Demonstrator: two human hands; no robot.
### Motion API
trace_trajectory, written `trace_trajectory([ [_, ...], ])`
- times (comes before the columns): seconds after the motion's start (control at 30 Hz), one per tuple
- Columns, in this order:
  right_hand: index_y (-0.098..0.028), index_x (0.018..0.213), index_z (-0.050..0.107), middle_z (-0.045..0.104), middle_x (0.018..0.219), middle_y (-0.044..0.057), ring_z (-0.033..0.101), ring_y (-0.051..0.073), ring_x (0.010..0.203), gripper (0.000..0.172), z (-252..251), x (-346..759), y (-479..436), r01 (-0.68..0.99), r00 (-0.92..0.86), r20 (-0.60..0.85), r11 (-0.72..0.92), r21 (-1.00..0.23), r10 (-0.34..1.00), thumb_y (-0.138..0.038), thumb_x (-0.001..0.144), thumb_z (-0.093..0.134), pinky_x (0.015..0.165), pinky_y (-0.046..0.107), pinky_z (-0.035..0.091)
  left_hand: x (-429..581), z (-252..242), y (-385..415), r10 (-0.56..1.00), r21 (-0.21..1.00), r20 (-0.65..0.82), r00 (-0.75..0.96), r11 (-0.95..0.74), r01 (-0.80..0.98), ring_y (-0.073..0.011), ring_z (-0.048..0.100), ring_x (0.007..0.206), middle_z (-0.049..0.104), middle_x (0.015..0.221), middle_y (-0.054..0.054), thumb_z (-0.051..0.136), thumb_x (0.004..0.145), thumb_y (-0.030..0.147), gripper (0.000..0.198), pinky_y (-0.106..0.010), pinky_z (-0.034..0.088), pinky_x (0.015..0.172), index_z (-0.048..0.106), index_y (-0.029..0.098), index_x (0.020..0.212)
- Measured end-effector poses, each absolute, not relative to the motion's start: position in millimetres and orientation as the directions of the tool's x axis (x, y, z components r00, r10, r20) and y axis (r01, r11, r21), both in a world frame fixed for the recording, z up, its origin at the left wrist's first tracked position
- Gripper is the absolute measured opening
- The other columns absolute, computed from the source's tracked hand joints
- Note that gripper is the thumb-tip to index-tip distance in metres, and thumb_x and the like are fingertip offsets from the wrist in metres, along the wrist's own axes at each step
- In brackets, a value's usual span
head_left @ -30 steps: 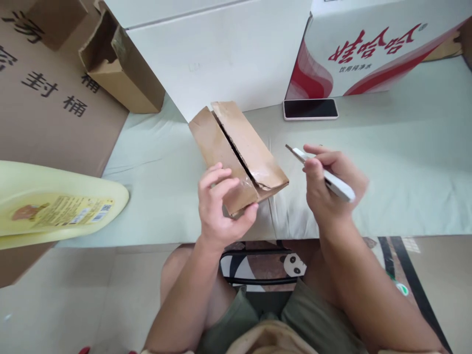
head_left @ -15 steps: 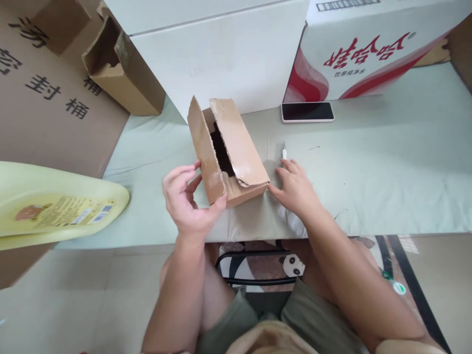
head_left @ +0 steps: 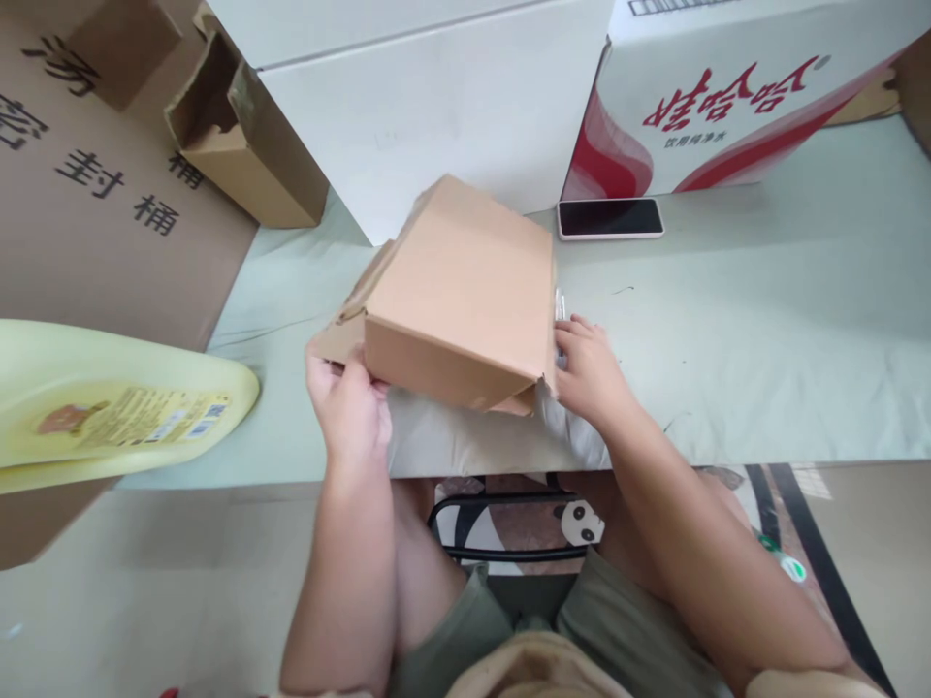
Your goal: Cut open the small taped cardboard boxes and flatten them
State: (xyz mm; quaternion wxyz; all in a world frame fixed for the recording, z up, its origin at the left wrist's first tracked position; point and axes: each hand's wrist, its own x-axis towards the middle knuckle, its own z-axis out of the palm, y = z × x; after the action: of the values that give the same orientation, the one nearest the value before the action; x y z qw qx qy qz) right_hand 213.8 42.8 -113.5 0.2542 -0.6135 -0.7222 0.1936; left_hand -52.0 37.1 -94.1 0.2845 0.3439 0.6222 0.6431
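Person seated at pale green cloth-covered surface (head_left: 763, 320), both hands on a brown cardboard box (head_left: 465, 291) near the front edge, about the middle. The box is tilted, its plain broad face up and toward the camera, front lower corner just over the surface edge, a loose flap sticking out at its left end. Left hand (head_left: 350, 407) has its grip clamped on that flap and the box's left lower corner, fingers mostly hidden behind the cardboard. Right hand (head_left: 591, 370) sits at the box's right end, fingertips touching the edge; cannot tell if its grip is closed on it or just pressed against it. Thin white tool tip (head_left: 559, 302) pokes out just beyond the right hand's fingers, rest hidden. Phone (head_left: 609, 218) lies face up, screen dark, behind the box toward the back edge, in front of a white carton with red print (head_left: 727, 97). Large plain white box (head_left: 436, 107) stands behind the cardboard box. Small open brown carton (head_left: 240, 145) at back left corner, leaning by a big brown cardboard sheet with black characters (head_left: 94, 213). Pale yellow plastic item with a label (head_left: 109, 407) at far left edge
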Motion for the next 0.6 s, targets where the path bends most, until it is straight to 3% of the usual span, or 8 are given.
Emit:
trace_trajectory([
  [0.1, -0.019, 0.087, 0.07, 0.075, 0.1, 0.015, 0.067, 0.035, 0.102, 0.025, -107, 220, 47, 0.684, -0.167, 0.149, 0.223, -0.695, 0.975, -0.04, 0.087, 0.058, 0.105, 0.056, 0.052, -58, -99, 39, 0.743, 0.967, 0.195, -0.64, -0.037, 0.252, -0.0247, 0.072, 0.109, 0.067, 0.125, -0.01, 0.078, 0.063, 0.019, 0.055, -0.039, 0.062, 0.091, 0.057, 0.025, 0.114],
  [0.2, -0.02, 0.099, 0.073, 0.074, 0.116, 0.015, 0.067, 0.034, 0.112, 0.029, -101, 221, 46, 0.576, -0.111, 0.209, 0.234, -0.783, 0.972, -0.042, 0.086, 0.061, 0.101, 0.05, 0.055, -59, -97, 39, 0.754, 0.94, 0.22, -0.619, 0.006, 0.341, -0.0244, 0.071, 0.104, 0.071, 0.112, -0.009, 0.074, 0.062, 0.019, 0.044, -0.04, 0.06, 0.093, 0.064, 0.021, 0.105],
  [0.3, -0.02, 0.103, 0.075, 0.072, 0.128, 0.014, 0.067, 0.032, 0.123, 0.031, -99, 218, 42, 0.408, -0.043, 0.302, 0.293, -0.865, 0.952, -0.046, 0.09, 0.065, 0.107, 0.047, 0.055, -52, -91, 38, 0.79, 0.961, 0.109, -0.604, 0.071, 0.266, -0.022, 0.07, 0.091, 0.074, 0.098, -0.007, 0.073, 0.067, 0.026, 0.033, -0.036, 0.06, 0.08, 0.069, 0.019, 0.1],
  [0.43, -0.02, 0.123, 0.068, 0.074, 0.125, 0.013, 0.071, 0.028, 0.115, 0.044, -101, 216, 36, 0.179, -0.121, 0.407, 0.423, -0.888, 0.906, -0.053, 0.095, 0.066, 0.101, 0.044, 0.059, -42, -82, 35, 0.832, 0.996, -0.03, -0.554, 0.071, 0.052, -0.0211, 0.07, 0.089, 0.075, 0.099, -0.007, 0.074, 0.067, 0.031, 0.029, -0.029, 0.056, 0.07, 0.07, 0.019, 0.094],
  [0.5, -0.019, 0.129, 0.065, 0.075, 0.121, 0.013, 0.073, 0.029, 0.11, 0.053, -102, 215, 34, 0.158, -0.201, 0.389, 0.422, -0.893, 0.899, -0.056, 0.092, 0.07, 0.099, 0.045, 0.061, -39, -81, 34, 0.845, 0.996, -0.067, -0.53, 0.085, 0.01, -0.0216, 0.07, 0.088, 0.076, 0.1, -0.007, 0.071, 0.071, 0.036, 0.029, -0.029, 0.055, 0.068, 0.07, 0.02, 0.096],
  [0.6, -0.02, 0.123, 0.066, 0.075, 0.11, 0.013, 0.072, 0.03, 0.11, 0.052, -101, 211, 32, 0.165, -0.248, 0.317, 0.363, -0.917, 0.915, -0.059, 0.09, 0.074, 0.102, 0.048, 0.059, -38, -83, 32, 0.881, 0.994, -0.084, -0.466, 0.107, 0.022, -0.0237, 0.071, 0.093, 0.076, 0.102, -0.007, 0.067, 0.08, 0.042, 0.032, -0.033, 0.059, 0.077, 0.071, 0.021, 0.103],
])
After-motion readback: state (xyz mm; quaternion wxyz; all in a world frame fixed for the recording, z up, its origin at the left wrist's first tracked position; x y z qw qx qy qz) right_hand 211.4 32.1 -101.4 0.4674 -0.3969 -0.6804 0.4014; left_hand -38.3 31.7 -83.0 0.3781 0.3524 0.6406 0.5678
